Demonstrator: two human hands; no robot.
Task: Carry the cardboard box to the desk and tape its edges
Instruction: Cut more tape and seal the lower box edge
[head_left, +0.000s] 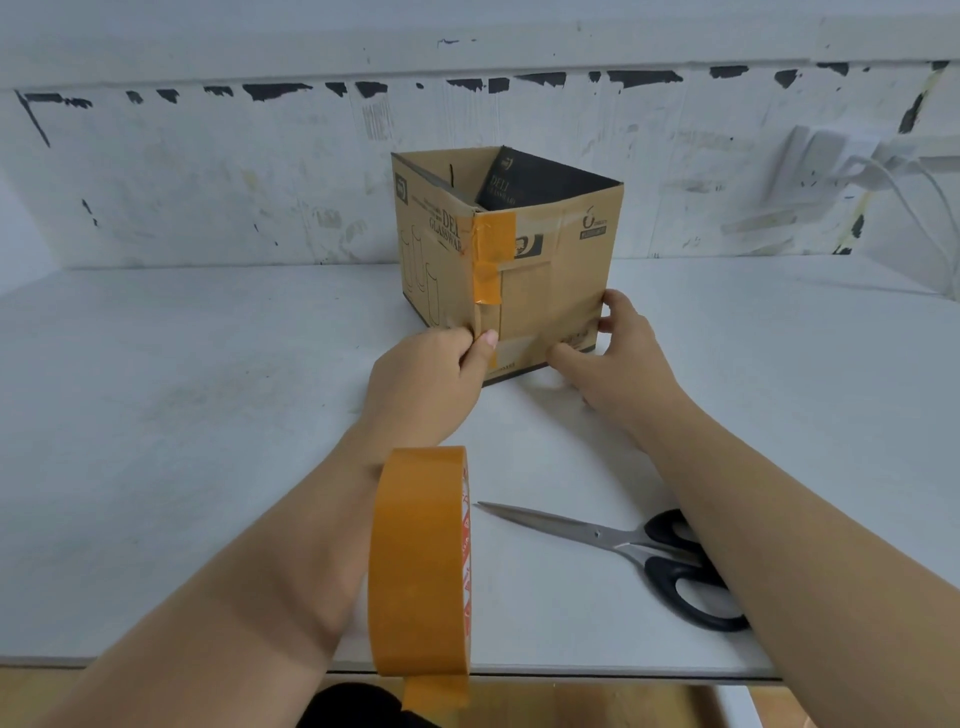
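Note:
An open-topped brown cardboard box (550, 280) stands on the white desk (182, 415), one vertical corner toward me. Orange tape strips (491, 260) run down that corner. My left hand (431, 374) pinches the lower part of the taped corner, thumb pressing on the tape. My right hand (618, 353) rests against the box's right face near its bottom right corner, fingers spread on the cardboard. A big roll of orange tape (418, 566) hangs around my left forearm, a loose end dangling below the desk's front edge.
Black-handled scissors (623, 551) lie on the desk near my right forearm, blades pointing left. A scuffed white wall (208, 176) rises behind the box. White cables (883, 171) hang at the far right. The desk's front edge (571, 673) runs just below the tape roll.

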